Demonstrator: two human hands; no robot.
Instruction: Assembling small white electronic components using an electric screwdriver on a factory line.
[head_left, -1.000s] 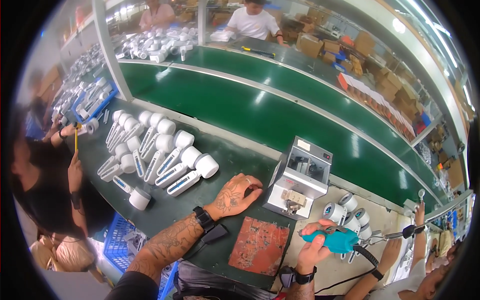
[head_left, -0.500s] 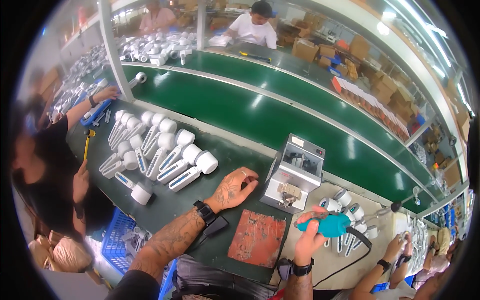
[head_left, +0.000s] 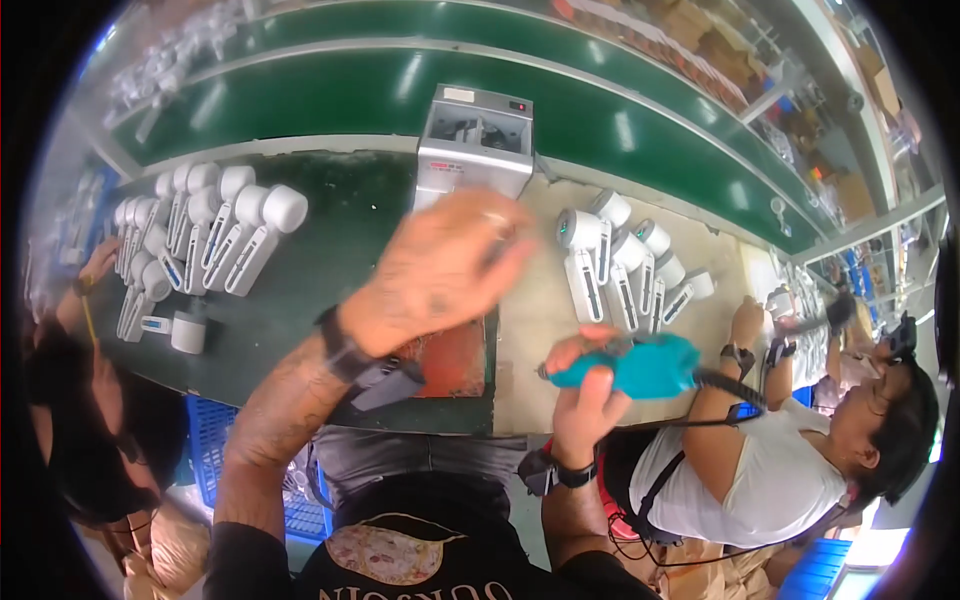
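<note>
My right hand [head_left: 583,408] is closed around a teal electric screwdriver [head_left: 650,368], its tip pointing left and its black cable trailing off to the right. My left hand [head_left: 450,262] hovers in front of a silver screw feeder [head_left: 478,140], hiding the lower front of that box. Motion blurs its fingers, so I cannot tell whether they hold anything. Beneath the left hand and wrist, a worn red mat [head_left: 452,365] lies on the bench, partly covered. Right of the feeder lie several white round-headed housings [head_left: 622,275] with slotted handles.
More white housings [head_left: 235,235] lie in rows on the dark green bench [head_left: 330,215] at left. Behind it runs a green conveyor belt [head_left: 330,100]. Co-workers sit on both sides, one in a white shirt [head_left: 740,470] close at right. A blue crate [head_left: 215,440] stands below the bench.
My left hand has risen from the bench to the front of the screw feeder. My right hand still grips the electric screwdriver, now nearer my body. The view has turned and tilted down.
</note>
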